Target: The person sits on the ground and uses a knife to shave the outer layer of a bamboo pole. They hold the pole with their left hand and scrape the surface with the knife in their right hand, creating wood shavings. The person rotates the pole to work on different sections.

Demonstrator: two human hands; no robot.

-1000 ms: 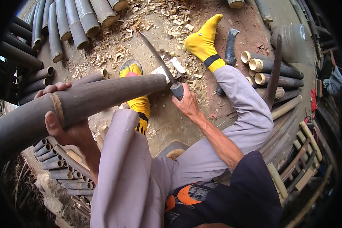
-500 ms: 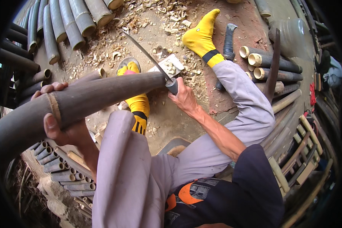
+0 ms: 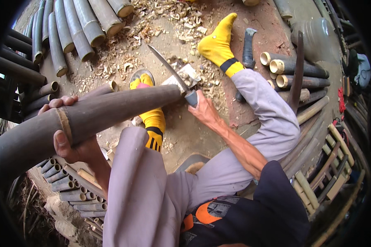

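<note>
A thick dark bamboo pole slants across from the left edge, over my left leg. My left hand is wrapped round it beside the pale node ring, thumb on the near side and fingertips over the top. In my right hand is a knife, gripped by its grey handle. Its long, slightly curved blade points up and away to the left, close to the pole's narrower far end. Whether blade and bamboo touch, I cannot tell. The pole's left end runs out of view.
Pale bamboo chips litter the ground around my yellow-socked feet. A hatchet-like tool with a wrapped handle lies past my right leg. Cut bamboo tubes are stacked at right beside an upright dark blade. More tubes lie at lower left.
The knife and my right hand have moved slightly right and toward me, away from the pole's end. The blade tip has swung right. My left hand keeps its hold on the pole.
</note>
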